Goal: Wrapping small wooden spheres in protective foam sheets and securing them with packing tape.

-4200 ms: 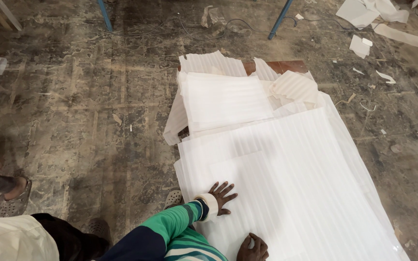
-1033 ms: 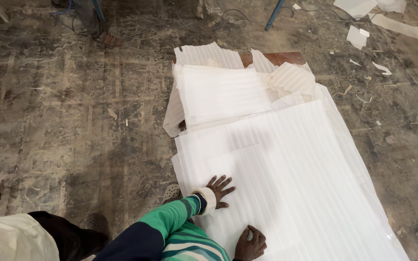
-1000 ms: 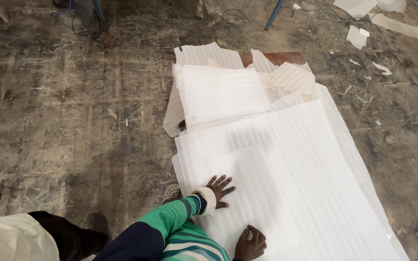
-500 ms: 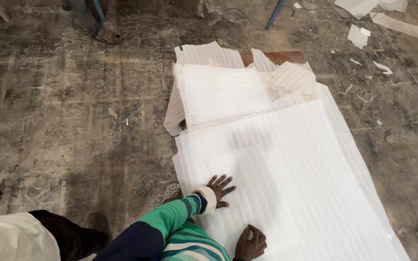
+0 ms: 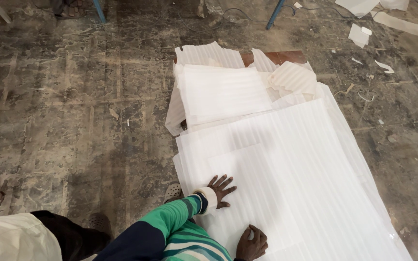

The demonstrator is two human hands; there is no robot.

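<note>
A large white foam sheet (image 5: pixel 296 179) lies flat on the worn concrete floor (image 5: pixel 73 121). The left hand (image 5: pixel 221 189) presses on the sheet's near-left part, fingers spread wide, its grip open and holding nothing. The right hand (image 5: pixel 251 244) rests just nearer on the same sheet, fingers curled loosely against the foam, clasping nothing. Beyond the sheet's far end, smaller foam pieces (image 5: pixel 223 89) are stacked over a brown board (image 5: pixel 279 57). Paper scraps (image 5: pixel 364 34) lie far right of the sheet.
</note>
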